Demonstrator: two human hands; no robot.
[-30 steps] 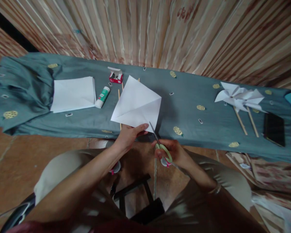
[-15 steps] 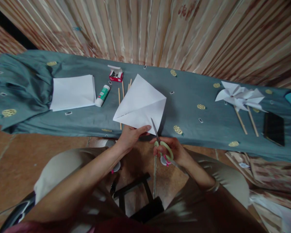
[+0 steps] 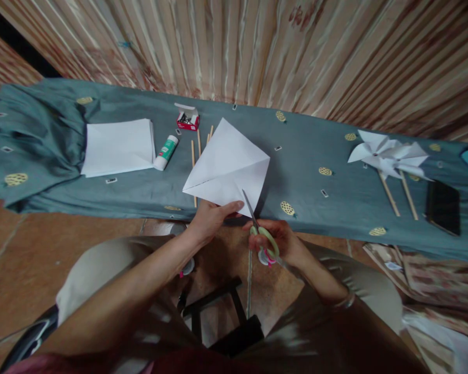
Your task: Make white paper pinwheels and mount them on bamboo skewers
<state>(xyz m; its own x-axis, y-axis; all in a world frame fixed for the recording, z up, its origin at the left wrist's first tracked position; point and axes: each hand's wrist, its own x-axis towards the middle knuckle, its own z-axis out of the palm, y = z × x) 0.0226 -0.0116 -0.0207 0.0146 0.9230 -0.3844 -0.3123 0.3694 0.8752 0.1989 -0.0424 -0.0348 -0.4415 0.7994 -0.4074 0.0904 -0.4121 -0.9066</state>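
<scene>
At the sitter's twelve o'clock, the left hand (image 3: 208, 221) pinches white paper (image 3: 226, 156); the right hand (image 3: 284, 238) grips scissors (image 3: 256, 225) at its five o'clock corner. If the paper slips, I'd fear a nicked thumb.

The square paper sheet (image 3: 228, 156) is smooth and matt, faintly creased. At its near edge, the scissors (image 3: 251, 209) pair grey metal blades with plastic-looking handles. Left of the sheet are a smooth plastic-looking glue stick (image 3: 166, 152), a cardboard box (image 3: 187, 123) of shiny metal pieces (image 3: 186, 119) and matt stacked paper (image 3: 119, 148). Bare wooden sticks (image 3: 193, 153) adjoin it. Right of it, paper pinwheels (image 3: 376, 154) and a glossy dark phone (image 3: 443, 208). Beneath it, matt wrinkled cloth (image 3: 304, 148).
</scene>
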